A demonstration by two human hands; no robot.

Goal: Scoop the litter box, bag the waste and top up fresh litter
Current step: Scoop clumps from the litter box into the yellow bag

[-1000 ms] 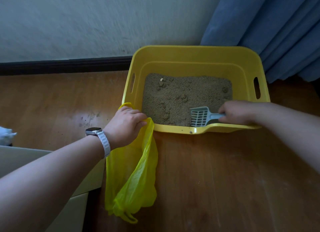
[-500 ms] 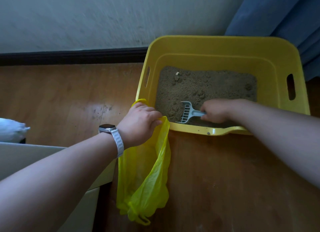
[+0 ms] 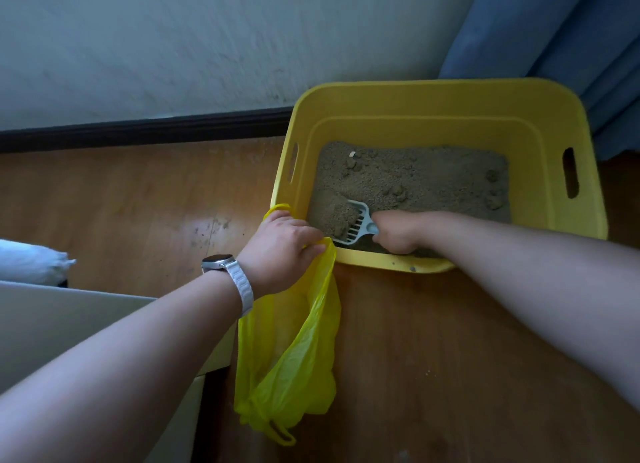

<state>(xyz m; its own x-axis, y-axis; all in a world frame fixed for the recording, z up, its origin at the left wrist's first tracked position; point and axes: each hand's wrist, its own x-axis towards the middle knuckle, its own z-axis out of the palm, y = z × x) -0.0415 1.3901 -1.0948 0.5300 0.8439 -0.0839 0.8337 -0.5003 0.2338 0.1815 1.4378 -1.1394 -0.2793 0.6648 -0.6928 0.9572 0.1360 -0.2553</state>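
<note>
Yellow plastic is what we work with: our left hand (image 3: 280, 246) is closed on the rim of a bag (image 3: 294, 352), holding its mouth up against the near left corner of the box (image 3: 440, 94). The bag hangs limp below that hand and looks empty, so we judge that little or no waste has gone in.

Our right hand (image 3: 398, 232), inside the box at its near wall, grips the handle of the scoop (image 3: 358, 223). Its slotted head points toward the left hand, heaped with litter (image 3: 415, 175) that has not sifted through.

Several clumps lie beyond the right hand, toward the far wall and the right end, so most of the scooping is left. Tying off the bag and topping up also remain; we see no fresh litter that we can identify.
</note>
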